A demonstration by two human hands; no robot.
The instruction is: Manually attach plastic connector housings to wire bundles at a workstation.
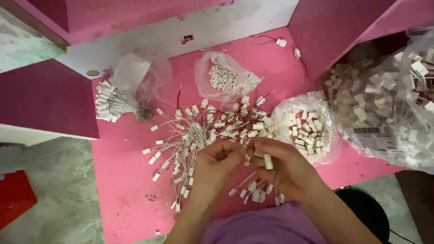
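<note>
Left hand (216,164) pinches a small white connector (247,159); right hand (282,169) pinches a white housing (268,161). Loose wired connectors (197,134) nearby may snag.

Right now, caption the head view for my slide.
Two bare hands, left hand and right hand, pinch a small white connector above loose wired connectors on a pink table.

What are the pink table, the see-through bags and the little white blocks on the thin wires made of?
The pink table looks like painted wood: matte, with chips and scuffs showing paler spots. The see-through bags look like thin plastic film, glossy and crinkled. The little white blocks seem to be hard moulded plastic, smooth and square-edged; the right hand pinches one near the left hand. The thin wires look plastic-coated, probably metal inside.
</note>
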